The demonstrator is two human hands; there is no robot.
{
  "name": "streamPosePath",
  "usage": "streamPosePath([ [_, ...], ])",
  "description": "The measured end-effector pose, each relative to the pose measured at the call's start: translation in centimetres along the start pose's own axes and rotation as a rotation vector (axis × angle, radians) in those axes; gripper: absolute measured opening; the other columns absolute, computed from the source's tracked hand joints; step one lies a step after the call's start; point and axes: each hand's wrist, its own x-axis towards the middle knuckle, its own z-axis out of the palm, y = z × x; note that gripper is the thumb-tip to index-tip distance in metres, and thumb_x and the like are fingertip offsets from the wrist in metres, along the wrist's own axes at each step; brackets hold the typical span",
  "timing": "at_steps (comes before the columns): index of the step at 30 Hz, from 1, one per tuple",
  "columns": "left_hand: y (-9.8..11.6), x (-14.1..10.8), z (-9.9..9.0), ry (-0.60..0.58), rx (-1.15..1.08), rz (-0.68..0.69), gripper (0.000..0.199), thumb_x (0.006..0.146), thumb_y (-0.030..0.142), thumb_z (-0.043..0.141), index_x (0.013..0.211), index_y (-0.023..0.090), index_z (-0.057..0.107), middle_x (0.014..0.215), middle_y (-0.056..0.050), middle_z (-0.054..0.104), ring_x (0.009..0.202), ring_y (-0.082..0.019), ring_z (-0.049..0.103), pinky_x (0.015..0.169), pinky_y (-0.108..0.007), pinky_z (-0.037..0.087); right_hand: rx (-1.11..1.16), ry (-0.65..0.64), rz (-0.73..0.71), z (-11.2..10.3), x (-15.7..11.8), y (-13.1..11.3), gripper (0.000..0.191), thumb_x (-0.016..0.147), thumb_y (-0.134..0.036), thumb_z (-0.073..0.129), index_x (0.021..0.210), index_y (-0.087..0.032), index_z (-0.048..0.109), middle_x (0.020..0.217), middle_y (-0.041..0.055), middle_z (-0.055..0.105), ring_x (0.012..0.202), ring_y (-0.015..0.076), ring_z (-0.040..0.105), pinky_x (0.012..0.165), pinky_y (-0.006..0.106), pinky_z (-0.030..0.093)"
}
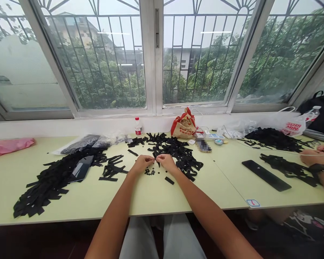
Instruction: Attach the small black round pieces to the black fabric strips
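My left hand (142, 164) and my right hand (166, 163) meet over the table, fingertips pinched close together. Between them is a small black strip (154, 155), apparently fabric, and both hands grip it; its exact shape is partly hidden by the fingers. Just below the fingers lie several small black rings (150, 172) in a loose cluster. A single flat black strip (169, 180) rests near my right wrist. Beyond and to the right of my hands spreads a heap of black strips (187, 156). Left of my left hand is a smaller group of strips (112, 169).
A long pile of black strips (43, 187) covers the left side, with a dark flat device (82, 168) on it. At the back stand a red-capped bottle (138, 126) and a paper bag (183, 126). A co-worker's hands (316, 158) are at the right, near a black case (266, 175).
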Motion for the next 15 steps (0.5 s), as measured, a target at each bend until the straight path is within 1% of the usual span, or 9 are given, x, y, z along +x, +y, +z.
streamPosePath([
  [3,-0.12,0.00,0.18,-0.015,0.052,0.004,0.026,0.078,0.038,0.065,0.086,0.017,0.078,0.080,-0.004,0.072,0.069,-0.016,0.058,0.065,-0.026,0.043,-0.007,0.021,-0.031,-0.05,0.18,0.30,0.023,0.071,-0.036,0.061,0.076,-0.016,0.071,0.072,0.0020,0.067,0.062,0.0139,0.053,0.057,0.025,0.038],
  [5,-0.22,0.04,0.22,-0.023,0.054,0.008,0.027,0.078,0.039,0.065,0.088,0.018,0.079,0.083,-0.005,0.074,0.070,-0.017,0.059,0.065,-0.027,0.044,-0.008,0.018,-0.027,-0.10,0.19,0.33,0.023,0.071,-0.035,0.061,0.077,-0.016,0.072,0.074,0.0027,0.069,0.065,0.0148,0.055,0.060,0.025,0.039],
  [9,-0.49,0.17,0.26,-0.010,0.075,0.004,0.027,0.077,0.039,0.068,0.087,0.017,0.079,0.081,-0.005,0.073,0.069,-0.016,0.059,0.065,-0.027,0.044,-0.001,0.004,-0.021,-0.16,0.07,0.15,0.024,0.071,-0.035,0.062,0.079,-0.016,0.073,0.077,0.0030,0.070,0.068,0.0157,0.057,0.064,0.026,0.041],
  [13,-0.53,0.13,0.43,0.011,0.095,-0.010,0.027,0.074,0.039,0.071,0.086,0.016,0.078,0.076,-0.004,0.071,0.066,-0.016,0.058,0.063,-0.027,0.043,0.032,-0.012,-0.028,-0.21,-0.02,0.12,0.025,0.071,-0.037,0.062,0.079,-0.015,0.073,0.074,0.0022,0.068,0.065,0.0148,0.054,0.062,0.026,0.038],
  [15,-0.41,0.11,0.52,0.014,0.097,-0.013,0.026,0.075,0.038,0.069,0.086,0.016,0.077,0.076,-0.004,0.071,0.066,-0.015,0.057,0.062,-0.026,0.043,0.041,-0.015,-0.025,-0.22,0.01,0.21,0.026,0.071,-0.038,0.063,0.079,-0.015,0.073,0.074,0.0022,0.068,0.064,0.0144,0.053,0.060,0.026,0.037],
])
